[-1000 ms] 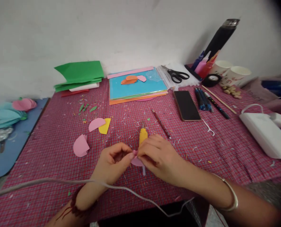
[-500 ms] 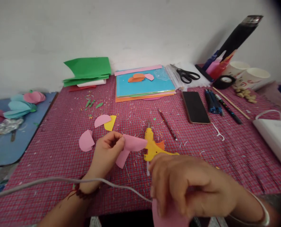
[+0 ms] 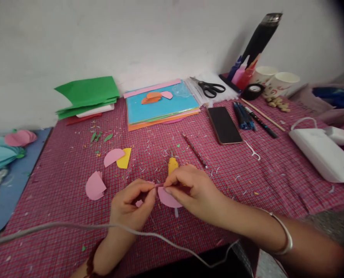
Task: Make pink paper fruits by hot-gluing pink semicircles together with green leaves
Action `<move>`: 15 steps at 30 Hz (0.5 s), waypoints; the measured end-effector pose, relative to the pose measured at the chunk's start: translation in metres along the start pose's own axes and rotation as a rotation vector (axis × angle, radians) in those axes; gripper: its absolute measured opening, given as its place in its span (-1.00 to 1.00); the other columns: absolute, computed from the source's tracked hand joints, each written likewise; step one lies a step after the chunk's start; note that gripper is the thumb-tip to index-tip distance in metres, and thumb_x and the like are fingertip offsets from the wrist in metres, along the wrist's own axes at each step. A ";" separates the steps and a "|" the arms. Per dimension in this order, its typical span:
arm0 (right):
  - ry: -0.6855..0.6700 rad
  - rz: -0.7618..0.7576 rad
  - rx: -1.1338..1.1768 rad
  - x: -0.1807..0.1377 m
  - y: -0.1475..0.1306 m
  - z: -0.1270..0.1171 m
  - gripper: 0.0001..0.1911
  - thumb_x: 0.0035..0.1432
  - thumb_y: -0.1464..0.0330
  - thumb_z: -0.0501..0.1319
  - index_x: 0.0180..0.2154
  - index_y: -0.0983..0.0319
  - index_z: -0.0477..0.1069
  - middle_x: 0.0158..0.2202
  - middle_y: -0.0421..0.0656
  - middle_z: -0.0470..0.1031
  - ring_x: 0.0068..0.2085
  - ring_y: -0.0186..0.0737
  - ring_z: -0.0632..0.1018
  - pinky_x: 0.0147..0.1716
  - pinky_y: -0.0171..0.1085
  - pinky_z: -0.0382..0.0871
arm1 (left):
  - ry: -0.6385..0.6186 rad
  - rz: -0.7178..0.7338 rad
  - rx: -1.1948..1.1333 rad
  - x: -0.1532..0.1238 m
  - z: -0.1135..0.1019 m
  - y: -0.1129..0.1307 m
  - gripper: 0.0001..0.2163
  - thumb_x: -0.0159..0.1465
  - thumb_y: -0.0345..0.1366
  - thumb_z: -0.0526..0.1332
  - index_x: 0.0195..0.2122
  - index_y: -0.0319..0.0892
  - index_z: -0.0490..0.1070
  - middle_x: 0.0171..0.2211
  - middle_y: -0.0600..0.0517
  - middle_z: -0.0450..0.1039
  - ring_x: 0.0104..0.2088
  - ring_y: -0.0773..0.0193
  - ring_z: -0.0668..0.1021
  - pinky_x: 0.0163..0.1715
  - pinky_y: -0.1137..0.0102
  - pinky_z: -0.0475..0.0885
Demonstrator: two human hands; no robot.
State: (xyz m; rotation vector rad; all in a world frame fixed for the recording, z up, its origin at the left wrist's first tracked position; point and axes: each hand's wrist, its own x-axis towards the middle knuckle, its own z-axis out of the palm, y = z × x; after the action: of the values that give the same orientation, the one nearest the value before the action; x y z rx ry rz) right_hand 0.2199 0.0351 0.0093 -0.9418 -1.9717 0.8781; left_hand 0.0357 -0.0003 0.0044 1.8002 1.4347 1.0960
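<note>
My left hand [image 3: 134,204] and my right hand [image 3: 191,189] meet over the red checked cloth, both pinched on a pink paper petal piece [image 3: 166,198]. Their fingertips touch at its top edge. A yellow glue gun [image 3: 172,165] lies just behind my right hand, mostly hidden by it. A grey cable [image 3: 73,227] crosses in front of my left wrist.
Loose pink cut-outs [image 3: 95,185] and a pink and yellow pair [image 3: 118,157] lie to the left. A pencil [image 3: 193,150], phone [image 3: 224,125], pens [image 3: 243,116], scissors [image 3: 208,88], coloured paper stack [image 3: 162,104], green sheets [image 3: 86,94], cups [image 3: 282,83], white box [image 3: 322,152].
Half a second ago my right hand was low and near with another pink piece while the left held the petal up. Now both hands pinch the pink paper together near the glue gun.
</note>
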 end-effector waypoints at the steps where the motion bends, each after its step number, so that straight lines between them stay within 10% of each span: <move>1: 0.000 0.009 -0.009 0.000 0.000 0.000 -0.92 0.12 0.48 0.26 -0.41 0.23 0.42 -0.47 -0.29 0.48 -0.37 -0.39 0.45 -0.33 -0.34 0.20 | -0.003 0.007 -0.004 0.000 0.001 -0.001 -0.91 0.20 -0.44 0.21 -0.42 -0.16 0.48 -0.48 0.08 0.48 -0.48 0.39 0.52 -0.49 0.50 0.40; 15: 0.001 0.052 -0.092 0.000 -0.002 0.002 -0.88 0.10 0.43 0.25 -0.47 0.22 0.38 -0.54 -0.33 0.42 -0.44 -0.38 0.39 -0.33 -0.27 0.09 | -0.043 -0.051 -0.118 -0.003 0.007 -0.001 -0.90 0.24 -0.41 0.18 -0.40 -0.18 0.46 -0.54 0.09 0.45 -0.56 0.39 0.49 -0.56 0.50 0.40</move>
State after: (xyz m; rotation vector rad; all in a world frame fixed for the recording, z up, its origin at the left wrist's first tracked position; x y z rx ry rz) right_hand 0.2175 0.0339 0.0096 -1.0499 -2.0086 0.8212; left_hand 0.0408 -0.0022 0.0000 1.6861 1.3552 1.0867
